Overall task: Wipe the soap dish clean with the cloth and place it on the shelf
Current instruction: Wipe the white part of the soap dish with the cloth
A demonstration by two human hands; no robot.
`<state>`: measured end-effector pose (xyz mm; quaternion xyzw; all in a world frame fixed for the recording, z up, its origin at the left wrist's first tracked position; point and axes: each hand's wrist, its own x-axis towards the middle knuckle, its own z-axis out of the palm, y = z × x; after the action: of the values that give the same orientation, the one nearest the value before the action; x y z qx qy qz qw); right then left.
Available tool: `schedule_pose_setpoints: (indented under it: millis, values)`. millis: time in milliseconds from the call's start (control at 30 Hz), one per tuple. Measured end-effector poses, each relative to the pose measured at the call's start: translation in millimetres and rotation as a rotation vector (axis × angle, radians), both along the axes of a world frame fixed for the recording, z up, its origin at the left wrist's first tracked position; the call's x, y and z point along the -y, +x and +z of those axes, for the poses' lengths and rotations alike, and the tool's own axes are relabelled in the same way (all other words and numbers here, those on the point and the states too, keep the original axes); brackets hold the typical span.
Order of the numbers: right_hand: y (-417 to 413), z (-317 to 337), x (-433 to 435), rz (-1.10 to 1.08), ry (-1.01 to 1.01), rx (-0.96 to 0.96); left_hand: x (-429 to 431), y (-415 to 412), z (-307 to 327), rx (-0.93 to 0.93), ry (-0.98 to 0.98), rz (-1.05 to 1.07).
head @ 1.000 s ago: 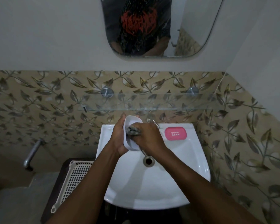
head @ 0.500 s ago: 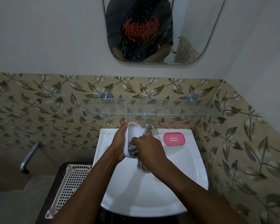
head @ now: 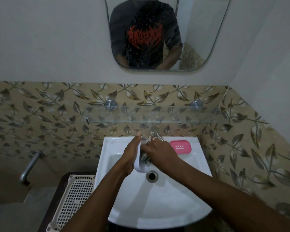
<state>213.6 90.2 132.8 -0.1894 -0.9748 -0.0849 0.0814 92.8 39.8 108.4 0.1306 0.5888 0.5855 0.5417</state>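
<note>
Since half a second ago the cloth (head: 145, 158) no longer hangs over the drain (head: 152, 176), which I can see again just below the hands. The soap dish (head: 138, 165) has also turned more edge-on to me.

The mirror (head: 199, 30) on the plain wall reflects the person's dark shirt with a red print and both forearms. Below it the white sink (head: 166, 206) fills the middle of my view, and both arms reach in over its bowl. The glass shelf (head: 174, 114) runs along the leaf-patterned tiles between mirror and sink, held by two round metal mounts. A pale perforated basket (head: 74, 195) lies left of the sink; whether its rim touches the sink's edge I cannot tell.

The left hand (head: 128, 156) holds the soap dish from its left side, lying along its back, with one fingertip showing above its upper end. The right hand (head: 161, 152) has its fingers curled on the bunched cloth and presses it into the dish's hollow.

The dish is white, oval and smooth-rimmed. It is held up on its long edge over the back half of the bowl, near the tap (head: 155, 132). Its open side faces right toward the cloth, and its lower end is just above the drain.

A pink tray (head: 180, 147) with two rows of small slots lies flat on the sink's back right ledge, apart from the hands. The cloth is grey and crumpled, mostly hidden between dish and right hand. A ring (head: 154, 138) shows on one right finger.
</note>
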Motion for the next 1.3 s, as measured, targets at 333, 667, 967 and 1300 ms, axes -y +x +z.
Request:
schedule_pose_setpoints:
  millis: [333, 667, 967, 1300]
  values:
    - [12, 8, 28, -0.319, -1.238, -0.293, 6, 0, -5, -0.383, 0.254, 0.053]
    - [3, 19, 12, -0.744, -2.363, -0.935, 25, 5, -9, -0.873, 0.493, -0.119]
    - [-8, 17, 28, -0.683, -2.369, -1.074, 37, 2, -19, -0.851, 0.512, -0.112]
    - [28, -17, 40, -0.665, -1.159, -0.76, 27, -17, -17, -0.08, 0.247, 0.128]
